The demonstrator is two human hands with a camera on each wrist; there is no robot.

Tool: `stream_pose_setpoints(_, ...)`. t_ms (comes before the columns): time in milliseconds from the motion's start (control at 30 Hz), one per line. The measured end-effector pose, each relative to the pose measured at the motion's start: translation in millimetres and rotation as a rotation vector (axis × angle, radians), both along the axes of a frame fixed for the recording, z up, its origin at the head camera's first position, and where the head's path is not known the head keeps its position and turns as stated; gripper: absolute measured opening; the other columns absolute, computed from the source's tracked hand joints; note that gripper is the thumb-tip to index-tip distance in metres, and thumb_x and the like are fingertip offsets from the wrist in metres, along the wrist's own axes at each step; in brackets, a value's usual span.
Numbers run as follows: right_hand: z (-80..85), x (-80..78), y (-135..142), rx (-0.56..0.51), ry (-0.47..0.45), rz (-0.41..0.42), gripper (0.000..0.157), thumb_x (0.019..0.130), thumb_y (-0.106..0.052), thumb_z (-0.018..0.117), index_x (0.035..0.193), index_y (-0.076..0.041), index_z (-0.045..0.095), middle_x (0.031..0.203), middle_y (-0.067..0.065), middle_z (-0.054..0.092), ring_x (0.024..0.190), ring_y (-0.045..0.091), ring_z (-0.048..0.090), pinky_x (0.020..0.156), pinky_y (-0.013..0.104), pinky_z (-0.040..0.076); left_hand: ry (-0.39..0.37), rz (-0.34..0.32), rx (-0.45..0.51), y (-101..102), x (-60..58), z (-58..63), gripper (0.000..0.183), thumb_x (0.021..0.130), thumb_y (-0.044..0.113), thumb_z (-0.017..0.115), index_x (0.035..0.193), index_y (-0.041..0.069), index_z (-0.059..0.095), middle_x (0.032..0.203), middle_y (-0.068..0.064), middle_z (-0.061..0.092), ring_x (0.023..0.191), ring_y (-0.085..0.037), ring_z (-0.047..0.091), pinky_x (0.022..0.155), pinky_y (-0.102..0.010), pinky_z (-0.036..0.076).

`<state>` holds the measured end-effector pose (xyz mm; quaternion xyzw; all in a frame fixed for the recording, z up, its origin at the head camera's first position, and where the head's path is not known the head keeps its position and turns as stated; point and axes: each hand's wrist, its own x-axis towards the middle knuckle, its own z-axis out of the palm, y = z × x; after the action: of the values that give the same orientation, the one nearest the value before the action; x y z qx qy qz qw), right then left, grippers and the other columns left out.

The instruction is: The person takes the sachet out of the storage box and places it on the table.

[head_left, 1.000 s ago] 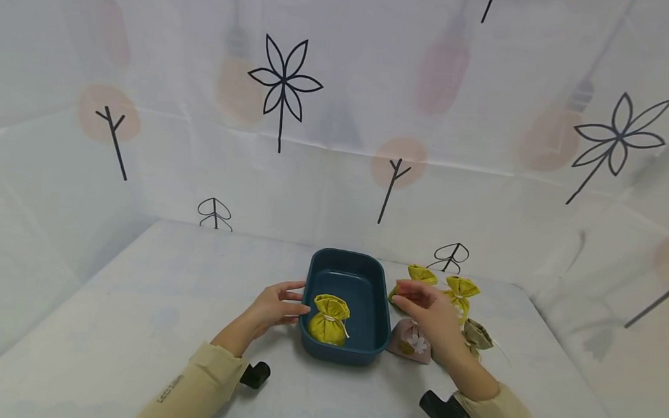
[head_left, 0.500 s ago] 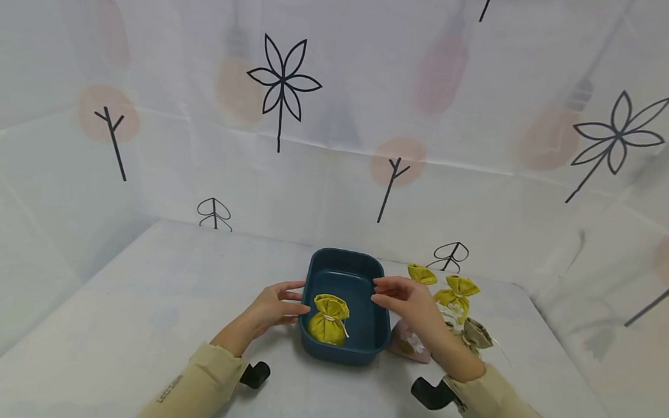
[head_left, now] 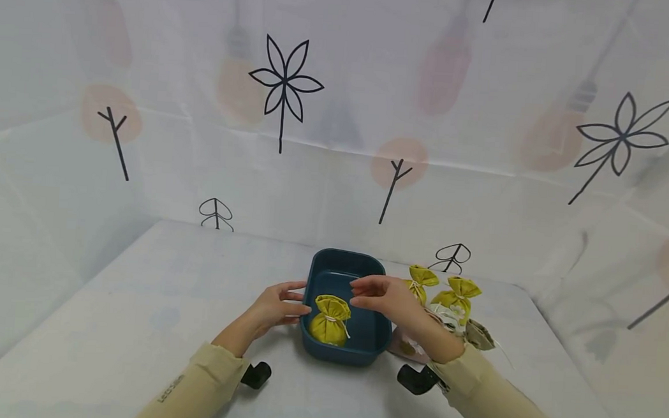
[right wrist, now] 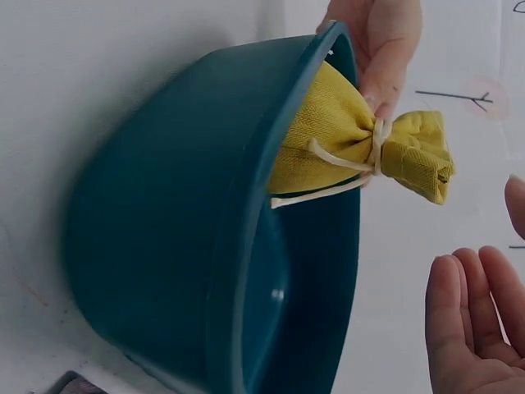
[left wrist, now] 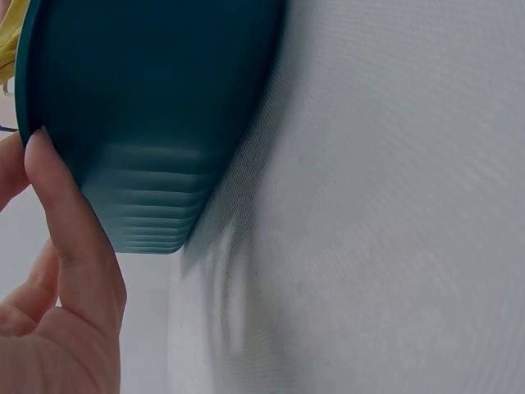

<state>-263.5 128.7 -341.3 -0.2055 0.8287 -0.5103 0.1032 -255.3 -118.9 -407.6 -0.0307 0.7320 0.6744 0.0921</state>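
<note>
A dark teal plastic bin (head_left: 337, 355) stands on the white-covered table, with a yellow drawstring pouch (head_left: 328, 330) inside at its near left. White cord ties the neck of this pouch, whose top rises above the rim in the right wrist view. My left hand (head_left: 274, 304) pinches the bin's left rim; in the left wrist view one finger (left wrist: 61, 185) presses the teal outer wall. Over the bin's right half hovers my right hand (head_left: 389, 298), its fingers (right wrist: 447, 304) fairly straight, thumb apart, nothing between them.
To the right of the bin are a yellow pouch (head_left: 420, 284), another yellow pouch (head_left: 458, 296), an olive pouch (head_left: 479, 335) and a pink pouch (head_left: 403, 344) partly hidden by my right forearm. A patterned white cloth (head_left: 324, 189) hangs behind the table.
My right hand has moved left, from beside the yellow pouches on the right to above the bin, carrying nothing. The left hand and the bin have stayed in place.
</note>
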Motion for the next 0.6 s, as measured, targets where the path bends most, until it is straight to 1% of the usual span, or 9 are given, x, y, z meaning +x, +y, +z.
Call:
stream_pose_setpoints(100,1.3,-2.1,-3.5,0.02,-0.005,0.044,0.044,0.081,-0.023,0.074,0.116,0.0,0.062,0.108,0.016,0.064,0.092,0.018,0.061,0.081,0.031,0.052,0.001,0.002,-0.005,0.3,0.5,0.5,0.065,0.077,0.007,0.076,0.136,0.009,0.048,0.12,-0.016,0.054,0.081,-0.019,0.062,0.072,-0.033,0.055)
stream_pose_setpoints(167,1.8,-3.1,-6.3,0.013,-0.022,0.082,0.046,0.081,-0.022,0.073,0.117,0.003,0.061,0.109,0.016,0.063,0.092,0.019,0.061,0.082,0.032,0.052,0.003,0.002,-0.005,0.1,0.6,0.5,0.065,0.078,0.008,0.075,0.136,0.01,0.048,0.12,-0.016,0.054,0.081,-0.019,0.062,0.072,-0.034,0.055)
stream_pose_setpoints(300,1.0,-3.6,-12.0,0.0,-0.059,0.148,0.044,0.082,-0.016,0.073,0.118,0.006,0.059,0.107,0.013,0.064,0.092,0.019,0.06,0.081,0.032,0.052,0.007,-0.006,-0.002,-0.1,0.1,-0.3,0.065,0.078,0.009,0.076,0.136,0.01,0.048,0.121,-0.016,0.054,0.082,-0.019,0.062,0.073,-0.034,0.055)
stream_pose_setpoints(433,-1.3,-2.8,-16.7,0.038,-0.026,0.2,0.04,0.081,-0.011,0.073,0.116,0.004,0.061,0.106,0.009,0.064,0.093,0.02,0.06,0.08,0.031,0.052,0.005,-0.013,-0.003,-0.3,-1.4,-2.1,0.064,0.078,0.009,0.076,0.136,0.01,0.048,0.121,-0.016,0.054,0.083,-0.019,0.062,0.073,-0.033,0.055)
stream_pose_setpoints(533,-3.3,-2.8,-19.2,0.082,0.003,0.217,0.037,0.08,-0.01,0.074,0.114,0.001,0.063,0.105,0.008,0.064,0.092,0.019,0.059,0.079,0.03,0.052,0.001,-0.016,-0.003,-0.7,-2.3,-2.9,0.064,0.078,0.009,0.076,0.136,0.01,0.048,0.121,-0.016,0.054,0.083,-0.019,0.062,0.073,-0.033,0.055)
stream_pose_setpoints(600,-4.5,-2.8,-20.0,0.093,0.009,0.232,0.037,0.079,-0.008,0.073,0.114,0.001,0.063,0.104,0.008,0.065,0.092,0.019,0.06,0.08,0.031,0.052,-0.003,-0.014,-0.002,-0.7,-2.3,-2.7,0.064,0.078,0.009,0.076,0.136,0.011,0.049,0.121,-0.016,0.055,0.083,-0.019,0.062,0.073,-0.032,0.055)
